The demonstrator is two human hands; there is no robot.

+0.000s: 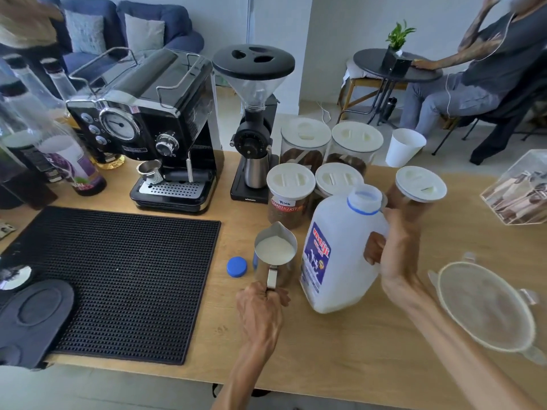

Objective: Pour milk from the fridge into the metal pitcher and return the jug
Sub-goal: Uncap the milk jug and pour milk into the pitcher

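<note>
The metal pitcher [275, 255] stands upright on the wooden tabletop [340, 350] and serves as the reference point for all positions below. It holds milk, with the white surface visible below the rim and the spout pointing away from the person.

Left hand [260, 309]: positioned at the near side of the pitcher. Its grip is closed on the pitcher handle, fingers curled round it.

Right hand [396, 255]: positioned to the right of the pitcher. Its grip is closed round the handle of the milk jug [340, 250], fingers hooked through the handle opening.

The milk jug is just to the right of the pitcher, close beside it, tilted slightly with its neck leaning away from the person. Its mouth is uncovered. Whether its base rests fully on the tabletop cannot be determined.

The blue cap [236, 266] lies flat on the tabletop just to the left of the pitcher, apart from it.

A black rubber mat [124, 279] lies well to the left of the pitcher. The espresso machine [151, 125] stands behind and to the left, with the coffee grinder [254, 122] directly behind. White-lidded jars [291, 193] stand behind the pitcher and to the right. A lidded container [485, 306] sits far right of the pitcher.
</note>
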